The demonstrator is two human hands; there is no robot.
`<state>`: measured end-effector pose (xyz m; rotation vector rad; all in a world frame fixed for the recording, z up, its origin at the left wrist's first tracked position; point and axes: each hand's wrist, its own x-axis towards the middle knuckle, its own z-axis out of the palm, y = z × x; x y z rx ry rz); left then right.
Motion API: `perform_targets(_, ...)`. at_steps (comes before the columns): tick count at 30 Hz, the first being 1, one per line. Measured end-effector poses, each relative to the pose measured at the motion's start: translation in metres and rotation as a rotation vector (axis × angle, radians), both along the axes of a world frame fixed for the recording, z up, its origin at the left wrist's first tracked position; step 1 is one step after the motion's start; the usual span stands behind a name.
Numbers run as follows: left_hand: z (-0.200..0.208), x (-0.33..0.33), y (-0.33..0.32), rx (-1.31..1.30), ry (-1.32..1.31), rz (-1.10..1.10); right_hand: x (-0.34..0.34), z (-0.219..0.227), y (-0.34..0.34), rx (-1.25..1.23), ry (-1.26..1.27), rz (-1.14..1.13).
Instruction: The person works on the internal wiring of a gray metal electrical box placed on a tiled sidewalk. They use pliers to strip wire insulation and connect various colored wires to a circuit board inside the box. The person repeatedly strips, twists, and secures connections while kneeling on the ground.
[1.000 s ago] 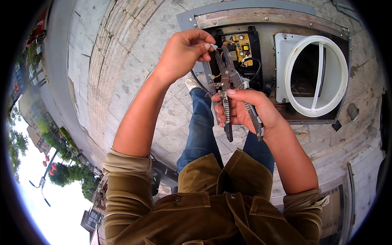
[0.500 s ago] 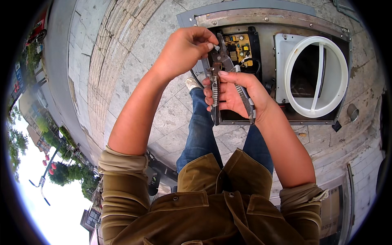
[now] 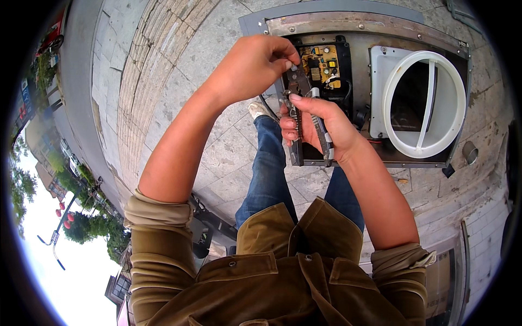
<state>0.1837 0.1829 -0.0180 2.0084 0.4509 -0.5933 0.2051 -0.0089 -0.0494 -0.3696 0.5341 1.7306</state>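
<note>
Pliers [image 3: 299, 82] at upper centre are squeezed narrower by the clasping right hand [image 3: 333, 126], suggesting pressure near the pale connector [image 3: 294, 68] pinched by left fingers [image 3: 282, 65].

An outdoor pavement beside a street: stone paving slabs [image 3: 220, 155] underfoot, a grey roadway [image 3: 81, 98] along the left, a red vehicle [image 3: 53, 37], green trees [image 3: 89, 230], red lanterns [image 3: 67, 224] and bright sky [image 3: 54, 288].
</note>
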Motion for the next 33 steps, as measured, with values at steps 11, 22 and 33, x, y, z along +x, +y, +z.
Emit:
perform_targets(11, -0.012, -0.026, -0.014, -0.043, -0.078, 0.196, -0.008, 0.000, -0.008, -0.093, -0.076, 0.028)
perform_targets(22, -0.012, -0.032, -0.014, -0.159, 0.022, 0.310, -0.006, 0.001, -0.002, -0.056, -0.025, -0.008)
perform_targets(33, -0.012, -0.039, -0.024, -0.085, -0.014, 0.326, -0.010, 0.003, -0.010, -0.120, -0.149, 0.055)
